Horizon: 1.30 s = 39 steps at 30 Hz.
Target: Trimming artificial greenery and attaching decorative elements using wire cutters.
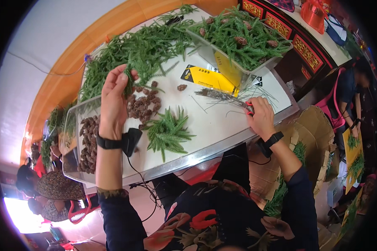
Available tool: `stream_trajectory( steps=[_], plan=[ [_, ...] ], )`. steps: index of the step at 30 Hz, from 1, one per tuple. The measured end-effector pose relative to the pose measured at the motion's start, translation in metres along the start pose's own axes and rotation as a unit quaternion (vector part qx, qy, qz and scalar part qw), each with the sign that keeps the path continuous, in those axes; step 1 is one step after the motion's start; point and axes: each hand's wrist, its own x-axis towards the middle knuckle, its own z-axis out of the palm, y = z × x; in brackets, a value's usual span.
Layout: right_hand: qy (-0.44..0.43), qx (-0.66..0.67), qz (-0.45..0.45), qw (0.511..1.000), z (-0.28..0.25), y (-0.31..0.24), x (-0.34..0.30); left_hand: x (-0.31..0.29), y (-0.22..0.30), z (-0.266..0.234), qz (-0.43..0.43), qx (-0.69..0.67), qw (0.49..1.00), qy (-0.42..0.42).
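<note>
My left hand (pixel 116 90) is raised over the left part of the white table, thumb and fingers pinched on a green artificial pine sprig (pixel 130 79). At the right front, my right hand (pixel 260 118) is closed round the red handles of a pair of pliers (pixel 248 107). The pliers' jaws lie by a bundle of thin wires (pixel 217 94) on the tabletop. Loose brown pine cones (pixel 143 106) are heaped just right of my left hand. Nearer to me lies a small pile of cut green sprigs (pixel 167 133).
A clear bin of pine cones (pixel 88 144) stands at the left. Greenery (pixel 138 46) covers the far left of the table (pixel 213 138). A clear tub (pixel 222 62) at the back right holds sprigs with cones, beside yellow packaging (pixel 211 79). Cardboard (pixel 310 134) and a seated person (pixel 352 92) are to the right.
</note>
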Motion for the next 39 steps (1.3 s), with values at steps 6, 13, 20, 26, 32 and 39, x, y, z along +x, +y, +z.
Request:
stream_trajectory(
  steps=[6, 13, 20, 26, 32, 39],
  plan=[
    [-0.007, -0.018, -0.009, 1.0, 0.002, 0.0, 0.001, -0.059, 0.014, 0.008, -0.079, -0.066, 0.995, -0.017],
    [-0.009, 0.159, 0.025, 0.987, -0.025, -0.075, 0.027, -0.088, -0.005, 0.016, -0.108, -0.06, 0.992, -0.037],
    [-0.049, 0.232, -0.138, 0.962, -0.036, -0.127, 0.039, -0.107, 0.0, 0.041, -0.11, -0.031, 0.992, -0.046],
    [-0.085, 0.241, -0.118, 0.96, -0.04, -0.132, 0.038, -0.112, -0.001, 0.04, -0.139, -0.064, 0.987, -0.037],
    [-0.111, 0.245, -0.112, 0.957, -0.042, -0.139, 0.032, -0.116, -0.005, 0.041, -0.147, -0.107, 0.983, -0.033],
    [-0.107, 0.238, -0.102, 0.96, -0.044, -0.139, 0.032, -0.12, -0.005, 0.046, -0.143, -0.087, 0.985, -0.034]
  ],
)
